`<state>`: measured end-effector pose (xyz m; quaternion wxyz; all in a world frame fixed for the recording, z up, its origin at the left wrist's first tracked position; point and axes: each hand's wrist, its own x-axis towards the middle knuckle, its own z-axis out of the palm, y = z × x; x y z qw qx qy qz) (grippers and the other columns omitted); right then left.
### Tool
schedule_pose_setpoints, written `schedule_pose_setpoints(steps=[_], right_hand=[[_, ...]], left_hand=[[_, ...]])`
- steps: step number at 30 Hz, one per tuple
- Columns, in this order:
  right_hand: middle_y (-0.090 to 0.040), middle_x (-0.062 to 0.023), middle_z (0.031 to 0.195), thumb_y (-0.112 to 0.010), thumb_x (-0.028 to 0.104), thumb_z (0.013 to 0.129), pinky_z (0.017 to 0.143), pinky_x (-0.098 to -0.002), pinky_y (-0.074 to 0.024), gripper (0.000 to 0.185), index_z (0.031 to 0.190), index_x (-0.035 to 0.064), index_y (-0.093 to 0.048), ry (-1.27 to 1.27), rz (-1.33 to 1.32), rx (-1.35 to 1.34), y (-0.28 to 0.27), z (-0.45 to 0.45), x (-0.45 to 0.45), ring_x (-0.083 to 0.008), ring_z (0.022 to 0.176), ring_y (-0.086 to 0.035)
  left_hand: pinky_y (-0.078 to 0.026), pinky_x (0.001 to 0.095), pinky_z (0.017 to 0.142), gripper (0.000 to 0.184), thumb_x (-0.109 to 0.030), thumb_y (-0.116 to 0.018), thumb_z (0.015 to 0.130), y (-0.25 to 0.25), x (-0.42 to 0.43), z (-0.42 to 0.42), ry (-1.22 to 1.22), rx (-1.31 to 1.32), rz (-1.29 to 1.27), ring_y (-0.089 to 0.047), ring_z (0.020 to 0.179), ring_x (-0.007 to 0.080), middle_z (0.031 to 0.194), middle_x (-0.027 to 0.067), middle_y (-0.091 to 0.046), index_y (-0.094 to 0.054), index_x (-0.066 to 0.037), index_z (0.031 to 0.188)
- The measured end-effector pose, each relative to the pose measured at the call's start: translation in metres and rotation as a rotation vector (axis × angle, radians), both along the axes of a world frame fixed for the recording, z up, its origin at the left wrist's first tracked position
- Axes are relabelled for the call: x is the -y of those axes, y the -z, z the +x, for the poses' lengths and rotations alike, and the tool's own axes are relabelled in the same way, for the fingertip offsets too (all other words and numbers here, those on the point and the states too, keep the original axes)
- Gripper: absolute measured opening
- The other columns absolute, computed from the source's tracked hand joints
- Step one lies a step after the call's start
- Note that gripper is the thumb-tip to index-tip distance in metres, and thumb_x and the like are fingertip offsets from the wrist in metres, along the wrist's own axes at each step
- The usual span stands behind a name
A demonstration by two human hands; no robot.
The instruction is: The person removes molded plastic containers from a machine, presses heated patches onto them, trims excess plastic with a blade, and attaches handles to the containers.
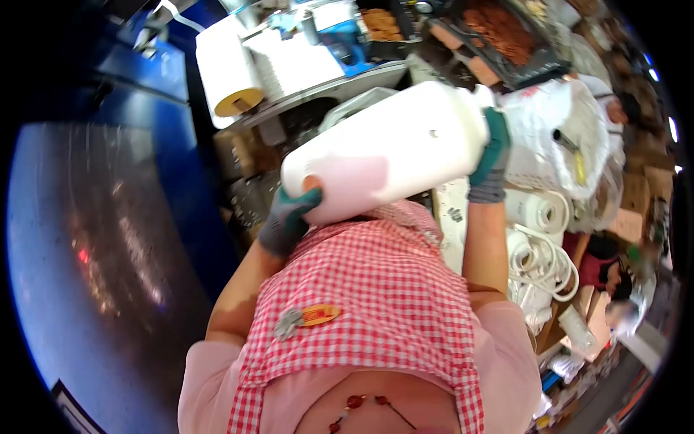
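Observation:
A large white plastic jug lies tilted across the front of my body, its narrower neck end up at the right. Pinkish liquid shows through its wall at the lower left end. My left hand, in a grey and green glove with a bare thumb tip, grips that lower end. My right hand, in a matching glove, is wrapped round the neck end; its fingertips are partly hidden.
A blue metal surface fills the left side. Ahead, a table holds a big paper roll. At the right are a white bag, white hose coils and a tray of brown material. Other people are at the far right.

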<state>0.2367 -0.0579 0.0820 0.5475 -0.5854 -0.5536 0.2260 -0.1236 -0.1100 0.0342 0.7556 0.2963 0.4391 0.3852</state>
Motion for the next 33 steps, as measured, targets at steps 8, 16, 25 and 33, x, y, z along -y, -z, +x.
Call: schedule_pose_setpoints(steps=[8,16,25,33], right_hand=[[-0.055,-0.0113,0.127,-0.064,0.024,0.091,0.096,-0.0315,-0.0450,0.055,0.137,-0.0010,-0.046,-0.077,-0.158,-0.478,0.036,0.000,-0.056,-0.0207,0.114,-0.053],[-0.050,-0.0244,0.132,-0.086,0.031,0.062,0.085,-0.0384,-0.0534,0.126,0.151,-0.0001,-0.002,-0.520,-0.509,0.505,0.015,-0.112,0.012,-0.0352,0.110,-0.061],[-0.061,-0.0099,0.105,-0.063,0.010,0.089,0.074,-0.0288,-0.0512,0.041,0.125,-0.0042,-0.050,-0.349,-0.589,-0.292,0.137,-0.063,0.003,-0.0181,0.087,-0.060],[-0.059,-0.0113,0.117,-0.068,0.015,0.089,0.089,-0.0328,-0.0481,0.047,0.127,-0.0052,-0.049,-0.149,-0.786,-0.643,0.132,-0.114,-0.003,-0.0199,0.103,-0.057]], left_hand=[[-0.044,0.0460,0.102,0.055,-0.035,-0.053,0.096,-0.017,-0.035,-0.009,-0.158,0.377,-0.053,-0.054,0.120,0.0328,0.130,0.0203,-0.056,-0.045,0.004,0.135],[-0.048,0.0402,0.099,0.049,-0.020,-0.061,0.094,-0.026,-0.035,0.096,-0.336,0.340,-0.210,-0.058,0.113,0.0273,0.124,0.0124,-0.058,-0.046,0.001,0.135],[-0.051,0.0309,0.084,0.038,-0.018,-0.071,0.085,-0.016,-0.062,-0.051,-0.299,-0.364,0.393,-0.061,0.093,0.0151,0.100,0.0089,-0.067,-0.062,0.002,0.117],[-0.054,0.0345,0.080,0.060,-0.026,-0.071,0.084,0.247,-0.291,-0.250,-0.130,-1.377,0.391,-0.063,0.100,0.0222,0.117,0.0181,-0.063,-0.047,-0.006,0.135]])
